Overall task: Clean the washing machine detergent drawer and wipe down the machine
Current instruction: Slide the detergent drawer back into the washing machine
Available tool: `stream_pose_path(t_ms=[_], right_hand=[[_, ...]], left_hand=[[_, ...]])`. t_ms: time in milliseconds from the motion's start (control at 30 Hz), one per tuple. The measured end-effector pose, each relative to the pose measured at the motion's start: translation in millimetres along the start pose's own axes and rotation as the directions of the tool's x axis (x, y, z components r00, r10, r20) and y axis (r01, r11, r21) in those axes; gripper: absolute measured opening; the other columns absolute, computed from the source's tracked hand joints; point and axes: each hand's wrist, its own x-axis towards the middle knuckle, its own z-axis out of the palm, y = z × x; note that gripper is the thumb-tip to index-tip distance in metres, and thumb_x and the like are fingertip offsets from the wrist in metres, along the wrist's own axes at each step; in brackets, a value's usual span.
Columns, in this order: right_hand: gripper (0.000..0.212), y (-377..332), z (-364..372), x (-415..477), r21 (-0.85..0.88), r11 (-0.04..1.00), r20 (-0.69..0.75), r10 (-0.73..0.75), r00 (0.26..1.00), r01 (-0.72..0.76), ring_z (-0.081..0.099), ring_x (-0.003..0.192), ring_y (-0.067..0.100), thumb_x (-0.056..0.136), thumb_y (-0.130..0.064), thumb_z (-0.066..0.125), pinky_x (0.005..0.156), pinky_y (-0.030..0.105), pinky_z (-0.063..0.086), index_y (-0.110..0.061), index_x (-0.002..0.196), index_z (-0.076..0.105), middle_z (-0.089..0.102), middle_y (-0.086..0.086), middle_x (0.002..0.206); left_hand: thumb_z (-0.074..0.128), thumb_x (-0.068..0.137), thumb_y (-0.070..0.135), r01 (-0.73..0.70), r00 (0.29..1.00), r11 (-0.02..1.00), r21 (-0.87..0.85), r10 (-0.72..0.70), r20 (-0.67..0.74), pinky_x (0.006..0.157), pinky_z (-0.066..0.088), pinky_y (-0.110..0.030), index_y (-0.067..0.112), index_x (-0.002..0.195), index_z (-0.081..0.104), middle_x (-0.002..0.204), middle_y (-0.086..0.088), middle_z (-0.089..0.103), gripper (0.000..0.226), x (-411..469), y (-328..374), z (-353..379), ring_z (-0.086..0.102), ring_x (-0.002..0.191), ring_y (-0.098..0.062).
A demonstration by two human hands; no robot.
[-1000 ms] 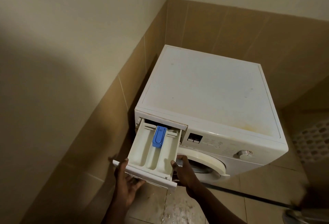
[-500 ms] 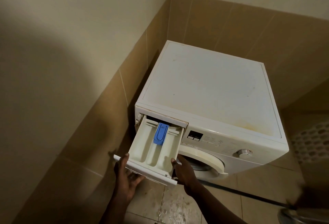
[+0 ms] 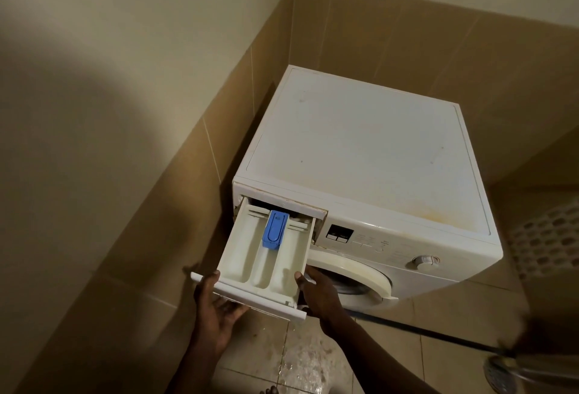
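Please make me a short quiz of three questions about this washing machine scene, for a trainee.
1. True or false: the white plastic detergent drawer is completely out of the white front-loading washing machine.
2. Which drawer compartment holds the blue plastic insert? A left, B middle, C right.
3. Fill in: the left hand and right hand grip the drawer's ____ end.
Key: 1 false; 2 B; 3 front.

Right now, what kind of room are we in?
Probably a home laundry or bathroom corner. A front-loading washing machine stands in a corner of tiled walls, its detergent drawer is pulled out, and the tiled floor in front looks wet.
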Motion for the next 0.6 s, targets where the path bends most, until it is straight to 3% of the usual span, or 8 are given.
stream_pose_path(t_ms=[333,500,600], right_hand=[[0.029,-1,-4,7,-0.064,0.998,-0.007,-0.006,1.0,0.006,0.061,0.08,0.011,0.098,-0.025,0.052,0.058,0.023,0.052,-0.02,0.126,0.056,0.061,-0.008,0.092],[0.029,0,2,7,-0.062,0.998,-0.004,0.011,1.0,-0.011,0.061,0.086,0.011,0.099,-0.026,0.051,0.057,0.02,0.052,-0.02,0.127,0.057,0.063,-0.003,0.105],[0.025,-6,-2,12,-0.12,0.993,-0.037,-0.021,0.999,0.016,0.061,0.085,0.012,0.099,-0.025,0.05,0.06,0.02,0.048,-0.016,0.119,0.062,0.067,0.0,0.103]], left_hand=[[0.063,0.09,0.039,-0.013,1.0,1.0,0.025,0.013,0.0,0.088,0.053,-0.058,0.026,0.141,0.044,0.136,-0.015,0.056,0.056,2,-7,-1,0.055,0.122,-0.04],[0.083,0.061,0.05,-0.008,1.0,0.997,0.077,0.008,0.004,0.088,0.053,-0.062,0.029,0.142,0.042,0.136,-0.016,0.054,0.093,3,1,0,0.055,0.121,-0.041],[0.077,0.07,0.047,-0.009,1.0,0.996,0.091,0.009,0.008,0.091,0.052,-0.063,0.031,0.146,0.036,0.136,-0.017,0.053,0.088,-2,-3,6,0.055,0.12,-0.04]])
